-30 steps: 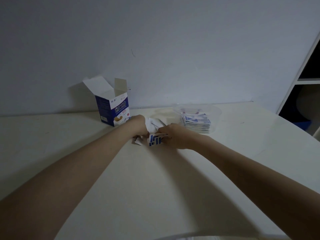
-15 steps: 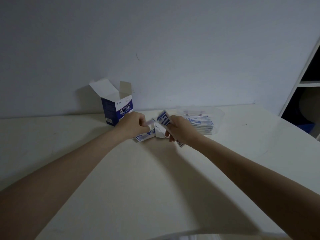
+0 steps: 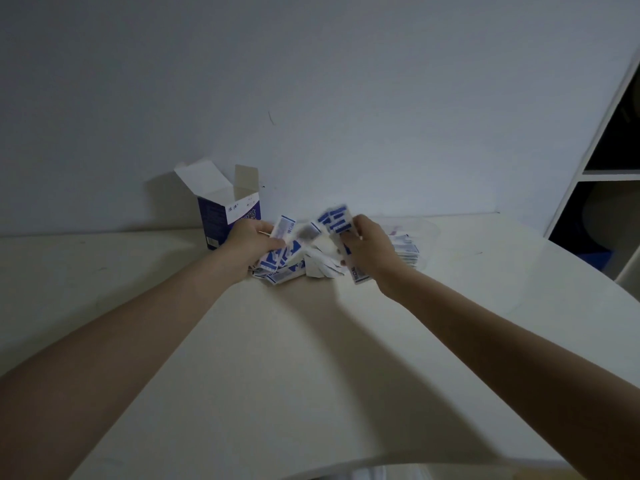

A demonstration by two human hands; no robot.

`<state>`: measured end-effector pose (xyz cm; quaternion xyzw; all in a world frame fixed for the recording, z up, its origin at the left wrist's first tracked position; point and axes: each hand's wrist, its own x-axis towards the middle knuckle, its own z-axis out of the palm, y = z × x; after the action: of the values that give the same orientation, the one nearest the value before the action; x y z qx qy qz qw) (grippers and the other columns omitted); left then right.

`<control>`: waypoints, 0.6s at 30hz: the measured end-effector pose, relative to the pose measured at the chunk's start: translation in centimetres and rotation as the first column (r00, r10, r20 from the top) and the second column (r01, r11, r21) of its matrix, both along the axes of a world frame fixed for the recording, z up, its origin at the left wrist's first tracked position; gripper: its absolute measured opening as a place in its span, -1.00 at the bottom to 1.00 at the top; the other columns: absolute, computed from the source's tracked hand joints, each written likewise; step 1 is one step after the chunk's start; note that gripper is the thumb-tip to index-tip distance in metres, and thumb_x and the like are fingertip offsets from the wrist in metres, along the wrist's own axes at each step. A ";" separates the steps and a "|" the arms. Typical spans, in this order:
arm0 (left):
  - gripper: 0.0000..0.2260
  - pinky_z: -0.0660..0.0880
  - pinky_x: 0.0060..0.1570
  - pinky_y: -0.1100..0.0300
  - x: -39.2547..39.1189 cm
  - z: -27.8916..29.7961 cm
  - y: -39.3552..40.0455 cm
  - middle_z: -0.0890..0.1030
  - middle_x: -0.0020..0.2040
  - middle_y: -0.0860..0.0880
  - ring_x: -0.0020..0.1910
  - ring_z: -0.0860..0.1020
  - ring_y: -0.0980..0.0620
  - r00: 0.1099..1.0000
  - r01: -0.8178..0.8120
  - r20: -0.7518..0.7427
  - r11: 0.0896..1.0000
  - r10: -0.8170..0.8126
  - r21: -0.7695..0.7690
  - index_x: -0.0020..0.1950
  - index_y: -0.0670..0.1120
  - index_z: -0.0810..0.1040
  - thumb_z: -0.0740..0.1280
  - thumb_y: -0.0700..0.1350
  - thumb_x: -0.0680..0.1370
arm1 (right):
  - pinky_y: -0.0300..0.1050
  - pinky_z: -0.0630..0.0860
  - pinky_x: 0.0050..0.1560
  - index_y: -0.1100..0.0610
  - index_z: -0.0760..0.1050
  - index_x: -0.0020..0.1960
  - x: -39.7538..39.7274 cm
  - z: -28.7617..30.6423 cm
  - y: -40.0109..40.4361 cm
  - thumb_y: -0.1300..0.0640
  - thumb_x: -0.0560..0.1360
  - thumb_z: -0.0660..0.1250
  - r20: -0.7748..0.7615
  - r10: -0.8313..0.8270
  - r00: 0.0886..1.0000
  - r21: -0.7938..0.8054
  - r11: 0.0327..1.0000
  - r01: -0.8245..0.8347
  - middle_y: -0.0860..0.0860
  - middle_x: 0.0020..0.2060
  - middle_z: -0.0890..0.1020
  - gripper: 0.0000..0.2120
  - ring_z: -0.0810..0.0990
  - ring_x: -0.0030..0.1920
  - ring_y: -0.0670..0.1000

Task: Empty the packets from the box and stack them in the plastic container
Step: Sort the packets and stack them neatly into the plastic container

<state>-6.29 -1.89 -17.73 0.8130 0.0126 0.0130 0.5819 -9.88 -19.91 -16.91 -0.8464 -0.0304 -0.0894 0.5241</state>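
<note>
- While the open blue-and-white box [image 3: 231, 216] stood at ten o'clock on the desk [image 3: 311, 358], the left hand [image 3: 250, 244] gripped packets [image 3: 282, 263] from the loose pile.
- The right hand [image 3: 369, 249] clutched a fanned bunch of packets [image 3: 335, 220].
- At two o'clock, the clear plastic container [image 3: 427, 233] held stacked packets [image 3: 405, 249].

Box [image 3: 227, 220] flanks the loose packets [image 3: 287, 268]; table [image 3: 277, 358] front lies open.
</note>
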 end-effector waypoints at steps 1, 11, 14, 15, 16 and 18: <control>-0.73 0.43 -0.25 0.22 -0.1 0.1 0.0 0.58 -0.14 -0.13 -0.18 0.52 -0.04 0.999 0.043 0.015 0.993 -0.045 0.111 0.16 -0.25 0.53 0.39 -0.26 0.47 | -0.19 0.31 -0.33 0.23 0.39 -0.10 0.0 0.3 0.0 0.23 0.57 0.14 0.106 0.031 0.994 -0.191 0.982 -0.011 0.11 -0.13 0.48 -0.89 0.48 -0.20 0.08; -0.81 0.39 -0.45 0.32 -0.6 1.0 -0.3 0.59 -0.29 -0.04 -0.36 0.51 0.06 0.975 0.166 0.068 0.895 -0.212 0.415 -0.22 -0.11 0.55 0.26 -0.11 0.57 | -0.16 0.31 -0.19 0.19 0.42 0.17 0.0 0.1 -0.3 0.27 0.51 0.21 0.077 0.304 0.950 -0.772 0.621 -0.136 0.20 0.05 0.58 -0.77 0.53 -0.03 0.17; -0.77 0.37 -0.43 0.36 -0.9 0.9 -0.6 0.56 -0.30 -0.02 -0.38 0.46 0.12 0.959 0.278 -0.073 0.863 -0.273 0.422 -0.23 -0.10 0.51 0.21 -0.07 0.59 | -0.17 0.32 -0.15 0.24 0.49 0.09 -0.2 0.0 -1.3 0.26 0.51 0.25 0.130 0.397 0.909 -0.767 0.621 -0.161 0.19 0.01 0.59 -0.83 0.54 0.00 0.16; -0.80 0.35 -0.43 0.41 -1.2 0.9 -1.0 0.53 -0.32 0.01 -0.38 0.43 0.14 0.943 0.330 -0.125 0.824 -0.308 0.460 -0.23 -0.08 0.49 0.21 -0.11 0.59 | -0.18 0.31 -0.11 0.27 0.51 0.07 -0.3 0.1 -1.3 0.24 0.52 0.26 0.142 0.430 0.892 -0.780 0.603 -0.166 0.19 0.03 0.56 -0.83 0.52 0.05 0.16; -0.82 0.32 -0.44 0.45 -1.4 0.7 -1.5 0.50 -0.33 0.04 -0.38 0.41 0.16 0.923 0.382 -0.175 0.776 -0.342 0.501 -0.21 -0.05 0.49 0.21 -0.16 0.59 | -0.17 0.33 -0.03 0.28 0.52 0.08 -0.3 -0.1 -1.2 0.21 0.53 0.26 0.144 0.452 0.880 -0.797 0.581 -0.167 0.19 0.09 0.52 -0.81 0.47 0.11 0.15; -0.86 0.29 -0.45 0.49 -1.7 0.5 -2.6 0.47 -0.30 0.01 -0.38 0.37 0.16 0.876 0.480 -0.240 0.713 -0.418 0.511 -0.12 -0.08 0.52 0.22 -0.25 0.57 | -0.05 0.35 0.18 0.24 0.49 0.19 -0.2 -0.5 -0.9 0.14 0.54 0.24 0.106 0.443 0.890 -0.846 0.511 -0.154 0.16 0.24 0.41 -0.73 0.34 0.24 0.15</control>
<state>-8.01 -4.47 -17.22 0.9240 -0.1586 -0.1692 0.3039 -10.10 -20.83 -17.43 -0.9469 -0.2970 -0.1031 0.0671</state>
